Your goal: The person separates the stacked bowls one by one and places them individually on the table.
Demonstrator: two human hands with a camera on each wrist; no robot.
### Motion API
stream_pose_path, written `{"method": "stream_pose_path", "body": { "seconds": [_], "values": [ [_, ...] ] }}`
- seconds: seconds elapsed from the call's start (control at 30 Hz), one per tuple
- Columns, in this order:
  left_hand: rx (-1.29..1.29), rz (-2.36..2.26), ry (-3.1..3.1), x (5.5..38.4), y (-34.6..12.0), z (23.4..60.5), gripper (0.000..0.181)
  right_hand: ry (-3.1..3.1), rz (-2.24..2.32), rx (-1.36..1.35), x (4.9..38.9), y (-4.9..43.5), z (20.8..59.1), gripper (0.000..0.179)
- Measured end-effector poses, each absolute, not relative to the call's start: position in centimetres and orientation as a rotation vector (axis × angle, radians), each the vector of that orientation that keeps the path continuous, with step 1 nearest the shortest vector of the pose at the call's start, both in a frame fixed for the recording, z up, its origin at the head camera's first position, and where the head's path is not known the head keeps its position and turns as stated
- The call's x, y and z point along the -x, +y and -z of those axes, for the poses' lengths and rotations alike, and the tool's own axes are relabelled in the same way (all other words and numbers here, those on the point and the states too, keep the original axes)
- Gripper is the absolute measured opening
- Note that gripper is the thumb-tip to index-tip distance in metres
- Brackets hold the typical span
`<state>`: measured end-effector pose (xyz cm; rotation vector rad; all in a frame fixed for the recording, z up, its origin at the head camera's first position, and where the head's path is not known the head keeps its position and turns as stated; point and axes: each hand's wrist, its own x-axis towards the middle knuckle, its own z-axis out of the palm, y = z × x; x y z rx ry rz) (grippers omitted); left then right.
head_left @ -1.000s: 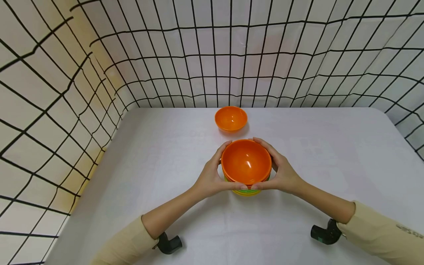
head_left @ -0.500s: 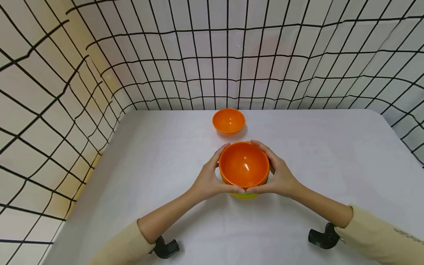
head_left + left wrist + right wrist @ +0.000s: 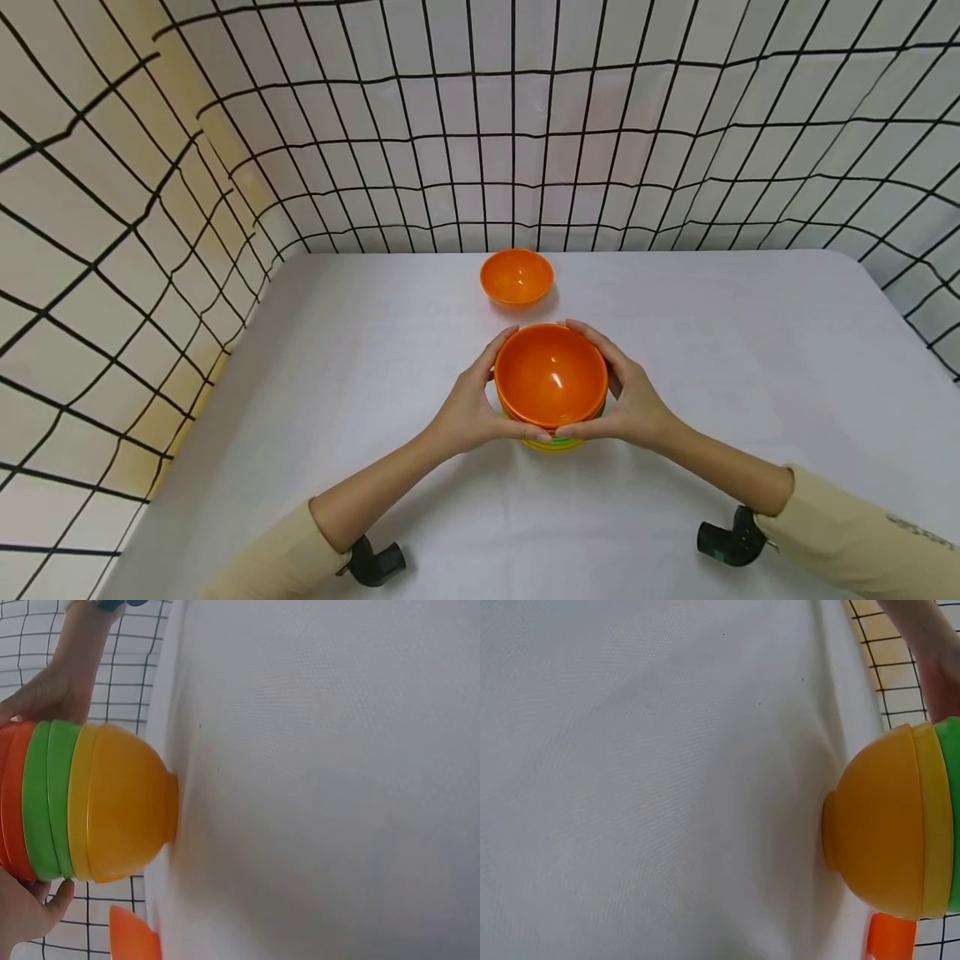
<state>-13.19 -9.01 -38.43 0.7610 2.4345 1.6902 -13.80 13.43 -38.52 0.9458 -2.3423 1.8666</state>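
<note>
Beige-sleeved, the left hand [image 3: 467,407], half curled, grips the left of the nested bowl stack [image 3: 551,377], upright on the counter [image 3: 337,367]; glossy, it's probably light, stiff, slippery, best held around its upper rims; the right hand [image 3: 637,400] mirrors that grip.

Across the middle and lower frame we are seeing a bench [image 3: 750,358] wearing a pale, woven cloth [image 3: 322,765], its far corner rounding off at the right. At upper centre, near the far edge, a lone orange bowl [image 3: 517,277] is standing mouth up. Just below it, around the centre, we are finding a stack of bowls [image 3: 551,375] standing upright, its lowest yellow bowl [image 3: 877,825] resting its narrow foot on the cloth.
</note>
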Motion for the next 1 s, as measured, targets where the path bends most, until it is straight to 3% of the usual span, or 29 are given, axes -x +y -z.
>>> {"method": "stream_pose_path", "body": {
  "seconds": [1.0],
  "values": [
    [-0.778, -1.688, 2.425, 13.23, -9.15, 38.83, 0.108, -2.302, -1.796, -0.946, 13.73, 13.39, 38.52, 0.103]
  ]
}}
